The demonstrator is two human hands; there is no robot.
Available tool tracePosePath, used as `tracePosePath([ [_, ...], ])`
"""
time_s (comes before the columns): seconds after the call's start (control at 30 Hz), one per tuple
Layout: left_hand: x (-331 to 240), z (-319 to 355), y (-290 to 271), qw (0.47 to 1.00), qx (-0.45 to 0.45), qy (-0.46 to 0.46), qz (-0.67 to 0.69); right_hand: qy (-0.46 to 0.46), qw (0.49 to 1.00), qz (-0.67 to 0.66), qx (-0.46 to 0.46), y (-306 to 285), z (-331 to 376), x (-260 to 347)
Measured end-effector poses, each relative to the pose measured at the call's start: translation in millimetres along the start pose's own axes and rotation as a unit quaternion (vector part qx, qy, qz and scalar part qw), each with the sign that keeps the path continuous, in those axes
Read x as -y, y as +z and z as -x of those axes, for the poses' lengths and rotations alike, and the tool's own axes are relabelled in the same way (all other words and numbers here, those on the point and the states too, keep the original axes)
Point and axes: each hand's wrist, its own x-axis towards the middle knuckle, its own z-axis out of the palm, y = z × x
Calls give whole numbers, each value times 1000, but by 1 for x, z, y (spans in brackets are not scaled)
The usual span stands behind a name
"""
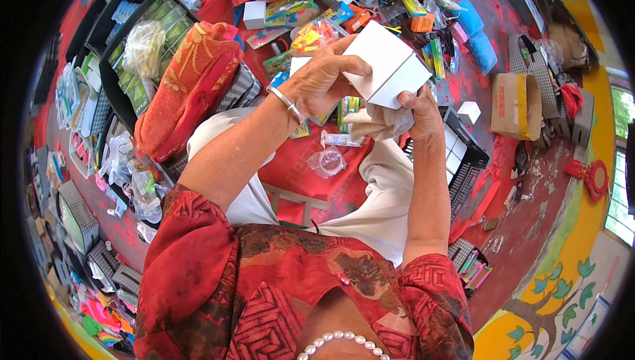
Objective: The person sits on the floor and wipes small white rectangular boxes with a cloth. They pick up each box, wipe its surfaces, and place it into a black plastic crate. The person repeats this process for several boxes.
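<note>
A plain white cardboard box is held up in front of me, tilted, with two of its faces showing. My left hand grips its left side, thumb lying across the top face. At the box's lower right corner is my right hand, closed round a crumpled beige cloth that bunches under the box. Its thumb presses against the box edge, and the other fingers are mostly hidden. Below, a roll of clear tape lies on the red floor sheet between my knees.
Beyond the box are heaped small toy packets, white boxes and a bag of orange and yellow pieces. A folded orange cloth and black crates stand at left. On the right are a black basket and an opened brown carton.
</note>
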Motion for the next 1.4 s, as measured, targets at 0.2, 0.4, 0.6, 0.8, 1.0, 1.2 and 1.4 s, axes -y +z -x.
tracePosePath([
  [0.2,1,-3,-2,999,13,-9,38,3,1000,-2,-6,-3,1,1],
  [0.4,2,-4,0,999,7,-12,36,10,999,-16,-27,-2,4,2],
  [0.6,3,-3,4,999,-12,-21,42,11,1000,-8,-28,-2,5,4],
  [0.8,5,-5,1,998,1,-31,56,16,1000,2,-26,-3,6,6],
  [1.0,7,-8,-5,999,24,-20,45,24,999,0,-43,-3,7,5],
  [1.2,5,-8,0,998,4,-37,57,30,999,-22,-37,-5,5,4],
  [1.4,5,-8,-2,999,6,-30,20,26,999,-10,-26,-7,6,6],
])
